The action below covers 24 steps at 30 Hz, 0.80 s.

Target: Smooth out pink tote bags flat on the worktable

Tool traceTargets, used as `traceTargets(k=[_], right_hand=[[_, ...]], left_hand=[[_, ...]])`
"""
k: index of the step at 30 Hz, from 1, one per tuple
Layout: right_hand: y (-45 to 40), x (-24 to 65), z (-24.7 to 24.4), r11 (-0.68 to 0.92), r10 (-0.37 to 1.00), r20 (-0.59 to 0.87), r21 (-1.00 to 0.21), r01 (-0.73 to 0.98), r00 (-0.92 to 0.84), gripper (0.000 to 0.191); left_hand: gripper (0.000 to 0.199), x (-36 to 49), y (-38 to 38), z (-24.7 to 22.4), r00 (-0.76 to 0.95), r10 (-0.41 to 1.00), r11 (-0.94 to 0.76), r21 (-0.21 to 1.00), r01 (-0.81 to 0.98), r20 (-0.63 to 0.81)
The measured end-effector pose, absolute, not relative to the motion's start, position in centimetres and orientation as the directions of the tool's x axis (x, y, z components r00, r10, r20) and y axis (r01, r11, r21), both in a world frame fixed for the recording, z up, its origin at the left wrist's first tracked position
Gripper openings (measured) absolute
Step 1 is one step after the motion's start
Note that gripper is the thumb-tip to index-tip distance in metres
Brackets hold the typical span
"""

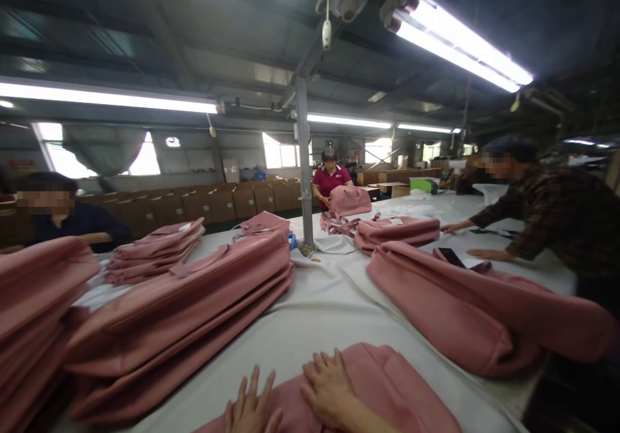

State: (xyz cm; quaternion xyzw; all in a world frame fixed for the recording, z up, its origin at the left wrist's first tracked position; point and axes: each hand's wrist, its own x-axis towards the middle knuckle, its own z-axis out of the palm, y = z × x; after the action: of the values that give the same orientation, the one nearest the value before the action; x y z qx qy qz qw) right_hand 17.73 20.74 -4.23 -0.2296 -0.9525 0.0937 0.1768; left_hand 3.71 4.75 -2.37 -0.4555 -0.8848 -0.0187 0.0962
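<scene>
A pink bag (387, 381) lies on the white-covered table (310, 316) right in front of me, cut off by the bottom edge of the view. Fingers spread, my left hand (252, 407) rests on the bag's left part. My right hand (329, 384) lies flat on its middle, fingers stretched out and pointing away from me. Neither hand grips anything. To the left of my hands is a stack of pink bags (194, 316), and to the right are more pink bags (450, 304) lying on their sides.
A grey post (304, 161) rises from the table. Another pile of pink bags (39, 291) stands at far left. One person (332, 178) handles a pink bag (349, 200) across the table. A person at right (542, 207) leans over it; another person (72, 216) is at left.
</scene>
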Motion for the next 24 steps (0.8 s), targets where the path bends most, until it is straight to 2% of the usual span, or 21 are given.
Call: traceTargets(k=[3,6,8,12,17,21,24], right_hand=[[20.8,17.8,-4.8,0.884,0.460,0.290,-0.240,0.401,-0.839,0.047],[20.8,17.8,-4.5,0.881,0.464,0.276,-0.240,0.407,-0.842,0.048],[20.8,17.8,-4.3,0.880,0.466,0.276,-0.240,0.409,-0.841,0.047],[20.9,17.8,-4.8,0.893,0.448,0.311,-0.197,0.404,-0.838,0.047],[22.3,17.5,-7.3,0.929,0.355,0.427,-0.063,0.364,-0.831,0.046],[24.5,16.6,-10.7,0.945,0.217,0.563,0.084,0.316,-0.798,0.044],[25.3,15.5,-13.0,0.923,0.255,0.634,0.066,0.379,-0.730,0.041]], left_hand=[[0.056,1.0,2.5,-1.5,-0.664,0.702,0.703,-0.099,0.705,0.257],[0.058,-1.0,-0.1,-2.4,-0.719,0.681,0.732,-0.134,0.668,0.140],[0.058,-1.6,-1.2,-3.6,-0.722,0.687,0.726,-0.111,0.679,0.080],[0.058,-1.6,-1.7,-5.4,-0.727,0.678,0.735,-0.057,0.676,0.109],[0.055,-1.6,-1.3,-5.4,-0.724,0.684,0.728,-0.023,0.685,0.093],[0.054,-1.8,-0.9,-5.1,-0.740,0.672,0.738,0.065,0.672,0.013],[0.054,-2.1,-0.7,-5.4,-0.759,0.649,0.750,0.125,0.649,0.047]])
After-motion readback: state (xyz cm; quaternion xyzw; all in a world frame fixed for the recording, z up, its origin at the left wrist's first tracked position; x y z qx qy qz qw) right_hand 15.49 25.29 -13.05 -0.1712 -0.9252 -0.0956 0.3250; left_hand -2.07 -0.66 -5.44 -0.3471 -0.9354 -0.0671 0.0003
